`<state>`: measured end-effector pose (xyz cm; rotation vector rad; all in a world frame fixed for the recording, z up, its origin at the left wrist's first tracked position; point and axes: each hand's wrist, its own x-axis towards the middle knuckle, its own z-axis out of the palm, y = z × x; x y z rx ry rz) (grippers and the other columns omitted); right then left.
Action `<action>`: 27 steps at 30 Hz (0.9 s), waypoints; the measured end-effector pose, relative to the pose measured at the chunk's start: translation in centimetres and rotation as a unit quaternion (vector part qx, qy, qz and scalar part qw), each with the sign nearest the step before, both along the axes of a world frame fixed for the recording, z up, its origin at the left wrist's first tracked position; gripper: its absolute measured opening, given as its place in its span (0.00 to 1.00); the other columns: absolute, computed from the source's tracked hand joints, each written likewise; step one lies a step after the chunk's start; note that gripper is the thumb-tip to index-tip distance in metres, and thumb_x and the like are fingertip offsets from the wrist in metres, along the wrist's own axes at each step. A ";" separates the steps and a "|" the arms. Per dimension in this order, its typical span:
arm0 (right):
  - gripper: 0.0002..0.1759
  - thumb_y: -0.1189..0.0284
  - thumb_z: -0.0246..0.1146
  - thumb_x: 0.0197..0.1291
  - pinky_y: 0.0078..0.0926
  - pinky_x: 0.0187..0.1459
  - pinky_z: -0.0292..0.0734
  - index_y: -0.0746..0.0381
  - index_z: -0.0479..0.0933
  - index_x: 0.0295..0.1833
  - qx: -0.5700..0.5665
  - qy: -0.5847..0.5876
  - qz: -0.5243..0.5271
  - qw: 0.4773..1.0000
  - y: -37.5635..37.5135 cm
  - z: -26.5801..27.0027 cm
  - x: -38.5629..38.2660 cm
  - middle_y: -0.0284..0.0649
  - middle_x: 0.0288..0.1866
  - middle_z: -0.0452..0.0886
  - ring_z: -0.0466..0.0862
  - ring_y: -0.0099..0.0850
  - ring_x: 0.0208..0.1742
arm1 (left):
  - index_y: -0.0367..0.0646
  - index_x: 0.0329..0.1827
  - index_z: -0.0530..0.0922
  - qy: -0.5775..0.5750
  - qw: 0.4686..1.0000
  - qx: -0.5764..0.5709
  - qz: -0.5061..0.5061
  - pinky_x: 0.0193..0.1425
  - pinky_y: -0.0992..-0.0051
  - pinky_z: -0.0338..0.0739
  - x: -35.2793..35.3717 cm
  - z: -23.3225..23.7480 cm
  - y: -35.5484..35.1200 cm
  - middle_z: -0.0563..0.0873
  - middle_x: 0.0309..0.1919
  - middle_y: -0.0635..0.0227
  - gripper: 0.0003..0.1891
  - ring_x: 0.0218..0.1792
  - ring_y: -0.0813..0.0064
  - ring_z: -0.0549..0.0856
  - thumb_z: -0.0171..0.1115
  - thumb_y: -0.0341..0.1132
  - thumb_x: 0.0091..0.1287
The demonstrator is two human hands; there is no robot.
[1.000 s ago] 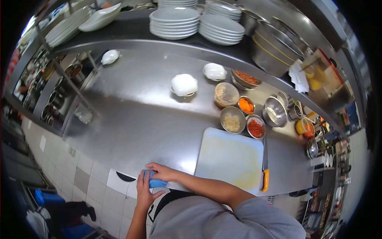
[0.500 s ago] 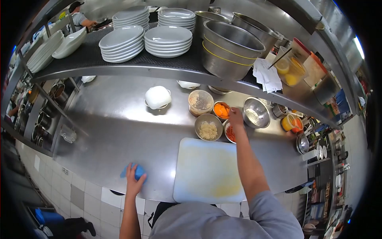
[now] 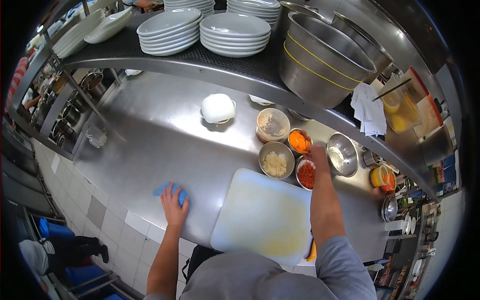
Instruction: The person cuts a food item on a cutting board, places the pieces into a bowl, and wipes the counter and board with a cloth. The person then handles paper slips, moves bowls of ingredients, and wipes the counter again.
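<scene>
My left hand rests on a crumpled blue cloth on the steel counter, its fingers curled over it. My right hand reaches to the small bowls beyond the cutting board. It is beside a metal bowl of orange slices and above a bowl of red-orange shreds. Its fingers look closed, but what they hold, if anything, is hidden. Left of these stand a bowl of pale chopped food and a clear plastic tub. A larger steel bowl stands to the right.
A shelf spans the counter, bearing stacked white plates, large steel pots and papers. White dishes stand beneath it. A glass jug is at the left end. Another person is at lower left.
The view has shifted and turned, moving the counter and shelf in frame. My left hand stays on the blue cloth, lying flatter. My right hand is slightly nearer the red-orange shreds.
</scene>
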<state>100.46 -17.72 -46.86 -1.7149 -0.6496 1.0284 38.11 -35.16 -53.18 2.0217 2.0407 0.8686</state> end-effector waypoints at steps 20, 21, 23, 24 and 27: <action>0.13 0.67 0.67 0.66 0.28 0.37 0.91 0.66 0.80 0.46 0.005 -0.113 0.207 0.972 1.6 14.4 -8.5 0.43 0.43 0.87 0.91 0.33 0.34 | 0.52 0.66 0.83 -0.024 1.000 0.004 0.005 0.86 0.38 0.51 -0.9 -0.2 -0.2 0.73 0.79 0.57 0.25 0.82 0.40 0.63 0.74 0.45 0.66; 0.13 0.67 0.67 0.66 0.28 0.37 0.91 0.66 0.80 0.46 0.007 -0.112 0.207 0.972 1.8 14.1 -10.3 0.43 0.43 0.87 0.91 0.33 0.34 | 0.52 0.66 0.83 -0.024 1.000 0.008 0.004 0.86 0.37 0.51 -0.9 -0.2 -0.1 0.73 0.79 0.57 0.25 0.82 0.40 0.64 0.74 0.45 0.66; 0.14 0.69 0.67 0.65 0.29 0.33 0.91 0.69 0.80 0.47 0.025 -0.090 0.235 0.967 2.5 12.9 -13.7 0.45 0.38 0.87 0.92 0.35 0.32 | 0.53 0.66 0.83 -0.022 1.000 0.013 0.003 0.86 0.37 0.51 -1.0 -0.3 -0.2 0.73 0.79 0.57 0.26 0.82 0.40 0.64 0.74 0.46 0.66; 0.14 0.69 0.67 0.65 0.29 0.33 0.91 0.69 0.80 0.47 0.028 -0.089 0.234 0.968 2.8 11.9 -15.3 0.45 0.38 0.87 0.92 0.35 0.32 | 0.53 0.66 0.83 -0.020 1.000 0.016 0.001 0.86 0.37 0.52 -1.1 -0.3 -0.2 0.73 0.79 0.57 0.26 0.82 0.40 0.64 0.74 0.46 0.66; 0.11 0.69 0.67 0.66 0.29 0.34 0.90 0.66 0.80 0.45 0.012 -0.079 0.256 0.963 3.6 9.0 -19.2 0.42 0.38 0.86 0.90 0.33 0.33 | 0.53 0.67 0.83 -0.019 1.000 0.019 0.000 0.86 0.36 0.52 -1.2 -0.5 -0.2 0.73 0.78 0.57 0.26 0.82 0.39 0.64 0.74 0.47 0.65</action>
